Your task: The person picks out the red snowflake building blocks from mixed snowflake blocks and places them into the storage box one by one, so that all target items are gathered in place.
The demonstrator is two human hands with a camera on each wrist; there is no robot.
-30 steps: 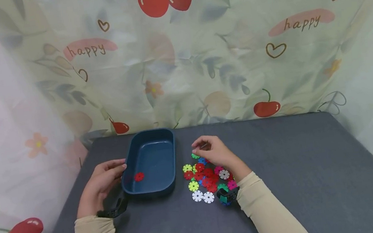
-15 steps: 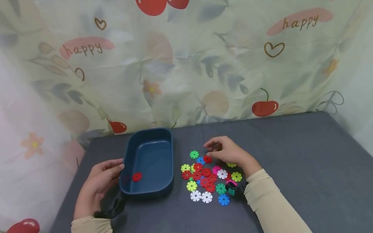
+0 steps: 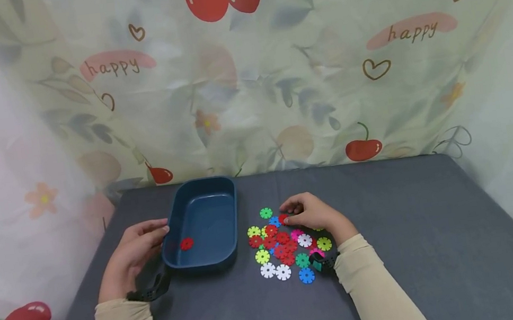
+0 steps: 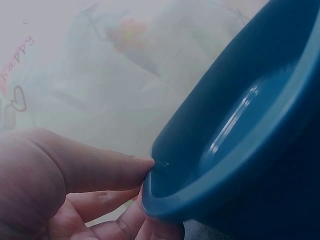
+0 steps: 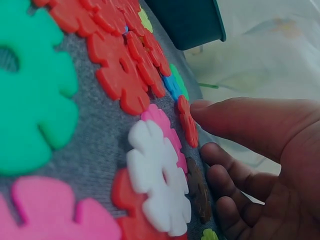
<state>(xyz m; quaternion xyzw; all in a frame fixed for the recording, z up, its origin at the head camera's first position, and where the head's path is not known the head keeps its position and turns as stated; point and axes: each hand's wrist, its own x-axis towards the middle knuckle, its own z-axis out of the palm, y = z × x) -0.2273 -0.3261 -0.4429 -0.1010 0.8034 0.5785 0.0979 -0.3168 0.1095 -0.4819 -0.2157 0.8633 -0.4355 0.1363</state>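
In the head view, my left hand (image 3: pixel 132 254) holds the left wall of a dark blue tray (image 3: pixel 204 267). My thumb is at the rim and my other fingers are against the outside, as the left wrist view shows on the tray (image 4: pixel 235 175). Inside the tray lies one red notched disc (image 3: pixel 187 244). My right hand (image 3: pixel 319 216) is low over the back of a multicoloured disc pile, its thumb touching a red disc (image 5: pixel 187 121) in the right wrist view. The other fingers sit lower, apart from the thumb.
The pile right of the tray has red discs (image 3: pixel 282 238), white discs (image 3: pixel 283 272), a blue disc (image 3: pixel 306 275) and a green disc (image 3: pixel 266 213) at its back. A dark cloth (image 3: pixel 418 225) covers the table, and a patterned curtain (image 3: pixel 259 106) hangs behind.
My right hand has moved right from beside the green disc, then down to the red disc, its thumb now touching it. My left hand has stayed at the tray; the head view has shifted slightly.
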